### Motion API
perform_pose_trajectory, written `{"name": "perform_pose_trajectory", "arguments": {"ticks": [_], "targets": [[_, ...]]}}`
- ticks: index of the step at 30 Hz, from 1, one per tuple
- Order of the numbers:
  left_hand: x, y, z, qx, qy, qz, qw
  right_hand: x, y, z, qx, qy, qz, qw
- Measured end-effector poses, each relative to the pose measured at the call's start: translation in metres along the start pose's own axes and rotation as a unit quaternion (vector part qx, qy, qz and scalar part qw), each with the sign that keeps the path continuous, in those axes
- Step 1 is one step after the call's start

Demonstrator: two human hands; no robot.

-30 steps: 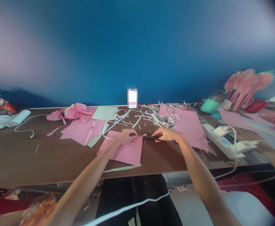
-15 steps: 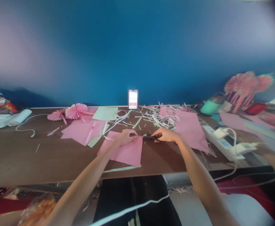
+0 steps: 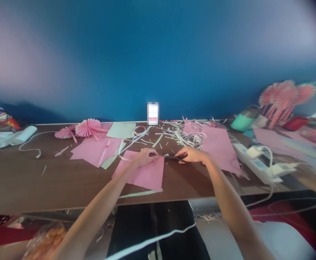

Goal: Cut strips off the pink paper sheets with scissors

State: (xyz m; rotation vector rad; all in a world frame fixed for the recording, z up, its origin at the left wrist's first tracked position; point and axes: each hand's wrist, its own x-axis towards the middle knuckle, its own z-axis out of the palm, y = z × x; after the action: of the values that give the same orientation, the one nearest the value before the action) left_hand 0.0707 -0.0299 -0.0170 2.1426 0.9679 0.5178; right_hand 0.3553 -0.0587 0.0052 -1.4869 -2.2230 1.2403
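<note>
A pink paper sheet (image 3: 144, 175) lies on the brown table (image 3: 38, 184) in front of me. My left hand (image 3: 144, 157) rests curled on its far edge, fingers closed on the paper's top right corner. My right hand (image 3: 191, 155) is closed round dark scissors (image 3: 172, 157), whose blades point left toward the sheet's corner beside my left fingers.
More pink sheets (image 3: 95, 150) and a larger one (image 3: 220, 146), pale green paper (image 3: 121, 130), folded pink fans (image 3: 89, 128), paper strips (image 3: 185, 136), a white power strip (image 3: 255, 162) with cables, a teal bottle (image 3: 243, 121). Another person's arm (image 3: 313, 182) at far right.
Barely any movement: both hands stay at the sheet's top right corner, the scissors still pointing left. The view shifted very slightly.
</note>
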Motion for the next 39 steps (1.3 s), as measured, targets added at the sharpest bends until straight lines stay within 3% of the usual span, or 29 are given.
{"name": "perform_pose_trajectory", "arguments": {"ticks": [39], "targets": [[0.0009, -0.0013, -0.0001, 0.003, 0.003, 0.000, 1.000, 0.0054, 0.0073, 0.0009, -0.016, 0.005, -0.027, 0.999]]}}
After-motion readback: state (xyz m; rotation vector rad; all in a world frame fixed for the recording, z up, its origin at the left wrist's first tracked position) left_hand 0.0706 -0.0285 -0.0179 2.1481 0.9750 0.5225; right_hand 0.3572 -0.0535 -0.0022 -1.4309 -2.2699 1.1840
